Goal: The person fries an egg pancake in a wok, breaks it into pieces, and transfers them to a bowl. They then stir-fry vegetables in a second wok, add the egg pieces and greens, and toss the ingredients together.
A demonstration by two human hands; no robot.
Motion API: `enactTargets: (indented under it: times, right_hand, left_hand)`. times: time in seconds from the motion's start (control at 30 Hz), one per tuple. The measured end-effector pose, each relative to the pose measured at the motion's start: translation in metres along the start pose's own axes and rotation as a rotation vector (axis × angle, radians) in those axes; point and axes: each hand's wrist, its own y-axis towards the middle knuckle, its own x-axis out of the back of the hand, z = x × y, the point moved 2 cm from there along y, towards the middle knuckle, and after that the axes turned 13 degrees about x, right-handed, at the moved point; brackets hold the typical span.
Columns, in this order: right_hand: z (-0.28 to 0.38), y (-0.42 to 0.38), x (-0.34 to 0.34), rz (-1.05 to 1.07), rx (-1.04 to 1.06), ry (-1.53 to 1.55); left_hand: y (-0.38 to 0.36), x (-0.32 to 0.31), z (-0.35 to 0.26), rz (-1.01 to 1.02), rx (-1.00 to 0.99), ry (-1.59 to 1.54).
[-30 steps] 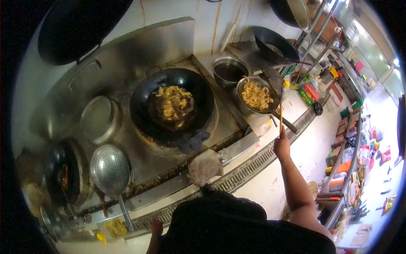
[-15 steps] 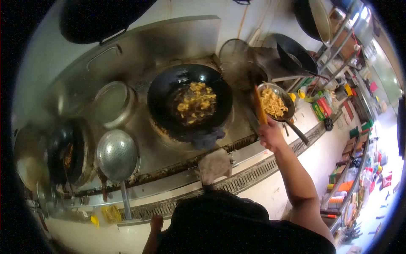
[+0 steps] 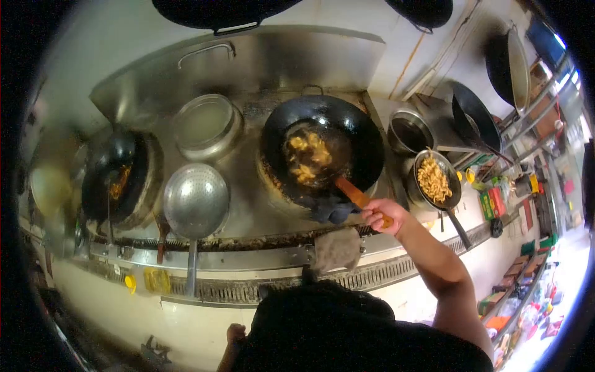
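My right hand (image 3: 382, 217) is closed around the handle of a wooden spatula (image 3: 353, 193). The spatula slants down into a large black wok (image 3: 369, 133), and its far end is out of sight in there. Inside the wok, golden-brown pieces of food (image 3: 310, 155) sit in dark, shiny oil. A dark cloth (image 3: 333, 211) covers the wok's near edge, just left of my right hand. Low beside my body, my left hand (image 3: 236, 333) is curled into a fist, with nothing seen in it.
Right of the wok, a strainer (image 3: 460, 198) holds fried strips, near a dark-filled pot (image 3: 410, 135). On the left are a perforated skimmer (image 3: 196, 198), a round lidded pot (image 3: 206, 124) and another wok (image 3: 121, 192). A grey cloth (image 3: 338, 249) hangs over the stove's front edge.
My right hand has moved left from beside the strainer and brought the spatula down into the wok. The food pieces have shifted in the oil. The view has turned, so the stove sits further right.
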Motion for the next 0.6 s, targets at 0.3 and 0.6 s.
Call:
enactTargets:
  times: [0.3, 0.6]
  right_hand:
    - [-0.017, -0.013, -0.010, 0.245, 0.018, 0.375]
    - [-0.011, -0.024, 0.016, 0.259, 0.160, 0.397]
  left_hand:
    - [0.023, 0.011, 0.015, -0.079, -0.256, 0.390]
    - [0.039, 0.052, -0.047, -0.336, -0.439, 0.403]
